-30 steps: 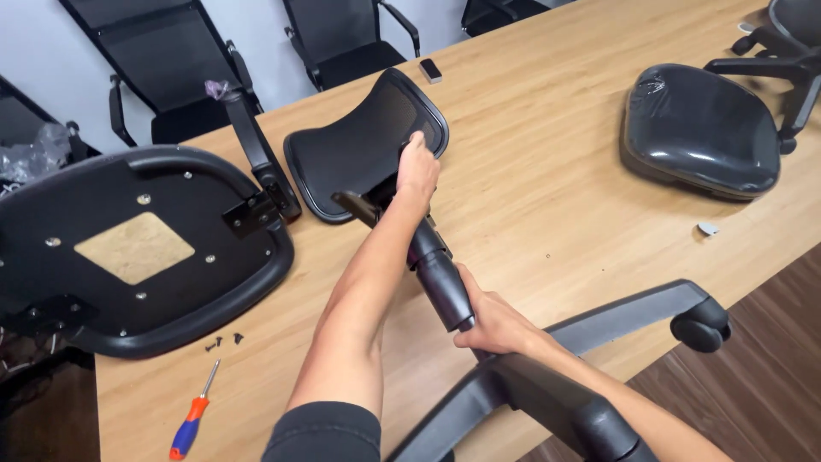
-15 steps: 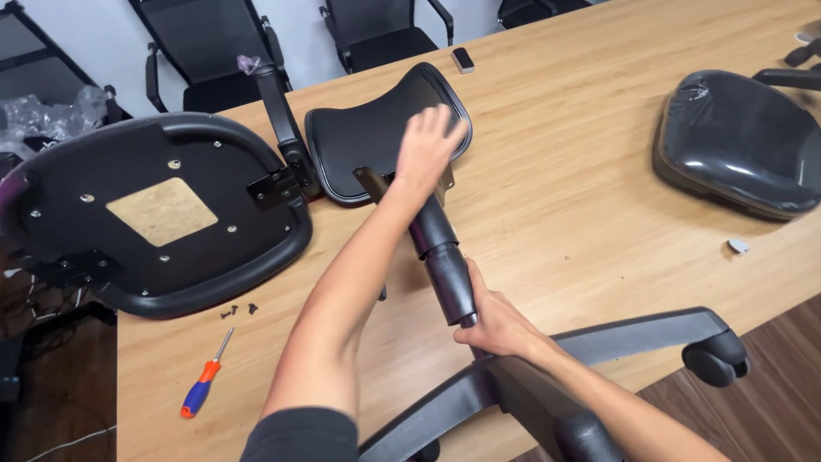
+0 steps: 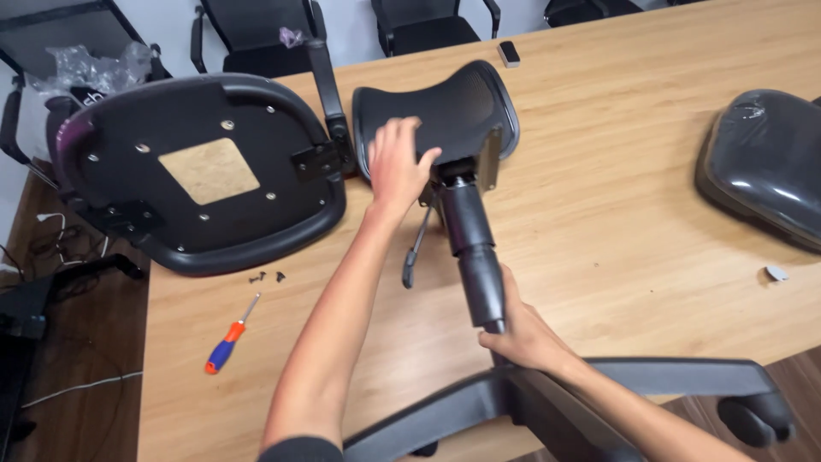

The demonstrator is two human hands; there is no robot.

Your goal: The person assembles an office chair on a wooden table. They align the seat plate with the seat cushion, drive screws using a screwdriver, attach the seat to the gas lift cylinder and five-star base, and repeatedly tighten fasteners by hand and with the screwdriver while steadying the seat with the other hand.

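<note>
Left hand [image 3: 400, 162] sits flat, fingers spread, on the black mesh plate [image 3: 436, 115] in the upper middle of the frame, pressing rather than gripping; half a second ago the same hand was on the plate's right edge, so it has slid toward the centre. Right hand [image 3: 523, 334] is closed around the lower end of the gas cylinder [image 3: 469, 248], lower centre, thumb side facing the star base [image 3: 616, 385]; that grip looks unchanged. Cylinder now reads nearly vertical in the frame, top end meeting the bracket under the plate, bottom end at the base hub. A lever [image 3: 416, 252] hangs off to its left. View has also shifted: the seat pan [image 3: 205, 171] now fills the upper left, underside up. My read: cylinder is being seated between plate and base. Left arm runs straight up from the bottom edge, elbow nearly extended; right forearm enters from the lower right, wrist bent inward. Orange-handled screwdriver [image 3: 229, 338] lies on the table [image 3: 616, 214], lower left, loose screws [image 3: 267, 276] just above it.
</note>
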